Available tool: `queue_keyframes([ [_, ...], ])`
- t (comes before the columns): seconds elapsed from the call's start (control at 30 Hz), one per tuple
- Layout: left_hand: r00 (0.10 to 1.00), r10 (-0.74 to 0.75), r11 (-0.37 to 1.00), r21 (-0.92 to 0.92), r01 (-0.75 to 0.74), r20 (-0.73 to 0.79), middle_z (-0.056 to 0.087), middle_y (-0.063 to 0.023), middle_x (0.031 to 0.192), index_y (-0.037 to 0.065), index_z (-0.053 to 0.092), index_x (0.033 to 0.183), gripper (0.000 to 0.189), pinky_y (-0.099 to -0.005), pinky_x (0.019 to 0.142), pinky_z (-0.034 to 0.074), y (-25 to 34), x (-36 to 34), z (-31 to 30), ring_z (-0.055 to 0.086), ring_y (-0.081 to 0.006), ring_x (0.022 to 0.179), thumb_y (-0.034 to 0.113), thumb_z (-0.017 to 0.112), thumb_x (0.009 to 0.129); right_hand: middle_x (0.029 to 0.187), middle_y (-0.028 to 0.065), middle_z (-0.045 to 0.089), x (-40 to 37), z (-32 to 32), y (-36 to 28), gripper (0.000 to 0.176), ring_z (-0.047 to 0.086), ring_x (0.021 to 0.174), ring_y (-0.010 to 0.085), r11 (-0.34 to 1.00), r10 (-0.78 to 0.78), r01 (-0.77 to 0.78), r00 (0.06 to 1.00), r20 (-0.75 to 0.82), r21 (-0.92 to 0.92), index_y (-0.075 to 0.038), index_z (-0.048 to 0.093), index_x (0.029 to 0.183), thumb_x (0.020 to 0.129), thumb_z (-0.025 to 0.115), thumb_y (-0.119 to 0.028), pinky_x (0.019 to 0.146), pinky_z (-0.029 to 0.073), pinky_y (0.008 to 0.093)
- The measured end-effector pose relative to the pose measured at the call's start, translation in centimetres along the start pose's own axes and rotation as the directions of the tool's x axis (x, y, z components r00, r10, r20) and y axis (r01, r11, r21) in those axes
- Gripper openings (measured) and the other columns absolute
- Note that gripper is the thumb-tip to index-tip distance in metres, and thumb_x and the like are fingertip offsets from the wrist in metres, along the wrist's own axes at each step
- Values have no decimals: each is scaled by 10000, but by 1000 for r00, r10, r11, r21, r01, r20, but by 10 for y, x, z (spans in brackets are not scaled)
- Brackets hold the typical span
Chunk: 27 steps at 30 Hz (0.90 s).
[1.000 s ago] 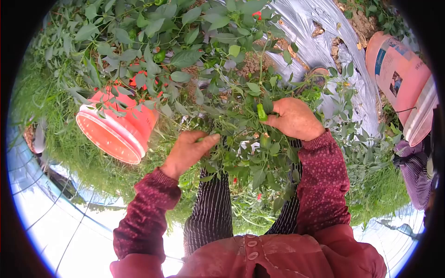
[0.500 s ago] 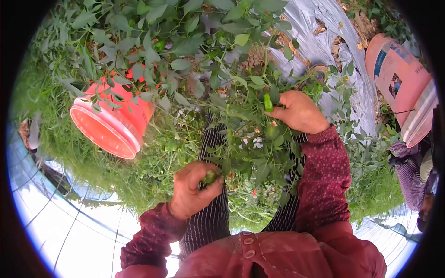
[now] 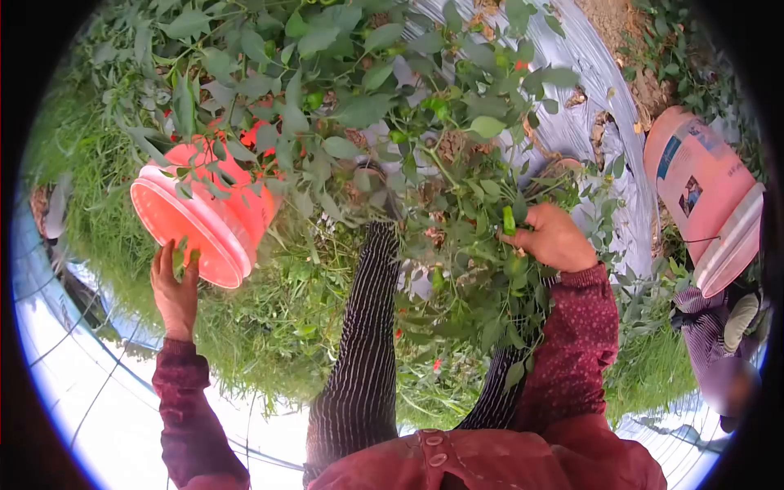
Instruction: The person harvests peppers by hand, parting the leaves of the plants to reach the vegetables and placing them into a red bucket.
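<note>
My left hand (image 3: 175, 290) is at the lower rim of a tilted pink bucket (image 3: 237, 260). Its fingers are stretched upward, with a small green pepper (image 3: 181, 250) between the fingertips. On the right, my right hand (image 3: 558, 237) pinches a bright green pepper (image 3: 508, 220) between thumb and fingers, among the leaves of a pepper plant (image 3: 457, 204). More green peppers hang on the plant, one (image 3: 398, 136) near the centre top. Leafy stems partly cover the bucket.
A second pink bucket (image 3: 702, 171) with a label lies tilted at the right. Below it, another person's striped clothing (image 3: 706, 339) shows. Silvery plastic sheeting (image 3: 608, 98) covers soil behind the plants. My striped trouser legs (image 3: 359, 351) stand amid grass.
My left hand has moved left and up from beside my leg to the bucket's rim, its fingers now more extended. My right hand is slightly lower and further right, still at a pepper. The view has shifted.
</note>
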<state>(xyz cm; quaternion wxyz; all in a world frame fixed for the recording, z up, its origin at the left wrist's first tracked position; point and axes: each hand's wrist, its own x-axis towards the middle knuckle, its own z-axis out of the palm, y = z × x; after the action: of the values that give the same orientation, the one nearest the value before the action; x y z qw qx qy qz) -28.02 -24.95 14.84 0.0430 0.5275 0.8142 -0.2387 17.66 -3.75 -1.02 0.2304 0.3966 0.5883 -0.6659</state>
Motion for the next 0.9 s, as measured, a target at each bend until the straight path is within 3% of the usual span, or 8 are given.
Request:
queue_keyframes([
  [0.1,1000,24,953,-301,-24,-5,618,-108,1041,0,579,1068,223,-288,803,465,48,13,-19,585,-172,934,32,573,848,668,85,629,-1,0,3,175,614,680,291,999,49,-50,998,24,16,-162,670,925,776,640,-248,634,472,373],
  [0.17,962,72,678,-720,147,264,628,-88,968,-10,584,1044,210,-278,766,465,112,10,-25,591,-175,876,-18,548,837,662,80,629,1,0,3,178,617,673,285,999,4,-3,1000,8,-54,-158,670,925,778,640,-253,631,473,371],
  [0.2,970,214,594,-804,-38,112,632,-121,949,-18,587,1027,211,-292,746,475,148,12,-10,610,-210,851,-41,542,822,662,80,629,1,-1,2,178,617,673,285,998,4,-3,1000,5,-58,-158,670,925,778,640,-253,631,473,371],
  [0.27,874,459,599,-783,-171,160,609,-197,1009,-2,575,1062,289,-351,789,498,205,34,2,611,-356,902,-70,523,786,678,85,633,-1,-4,0,176,616,684,294,999,-14,14,1000,-6,-47,-158,670,927,775,642,-244,635,473,373],
  [0.5,691,701,632,-602,-488,175,444,-191,1280,103,563,1138,488,-388,992,383,282,70,87,407,-337,1233,-71,559,683,704,121,627,-2,-3,12,186,613,660,284,998,-56,56,997,-52,-3,-128,659,943,774,653,-205,623,462,368],
  [0.53,691,716,620,-547,-563,101,512,-177,1153,73,563,1093,412,-392,941,413,281,72,89,468,-318,1154,-24,581,694,694,125,620,-3,-4,10,183,607,639,270,998,-36,38,998,-45,41,-111,655,940,776,653,-190,615,458,359],
  [0.63,602,750,628,-580,-519,273,538,-149,1002,25,556,1003,314,-407,877,431,274,75,93,511,-313,1038,38,610,694,675,128,608,-2,-5,5,172,589,604,248,994,3,0,1000,-28,109,-82,649,931,780,651,-164,604,451,343],
  [0.9,634,708,644,-653,-399,312,548,-133,891,3,572,908,231,-417,829,440,275,67,97,540,-332,933,111,644,716,645,105,595,1,-8,-3,157,559,569,181,990,83,-82,997,-5,119,-65,649,927,796,644,-151,585,442,311],
])
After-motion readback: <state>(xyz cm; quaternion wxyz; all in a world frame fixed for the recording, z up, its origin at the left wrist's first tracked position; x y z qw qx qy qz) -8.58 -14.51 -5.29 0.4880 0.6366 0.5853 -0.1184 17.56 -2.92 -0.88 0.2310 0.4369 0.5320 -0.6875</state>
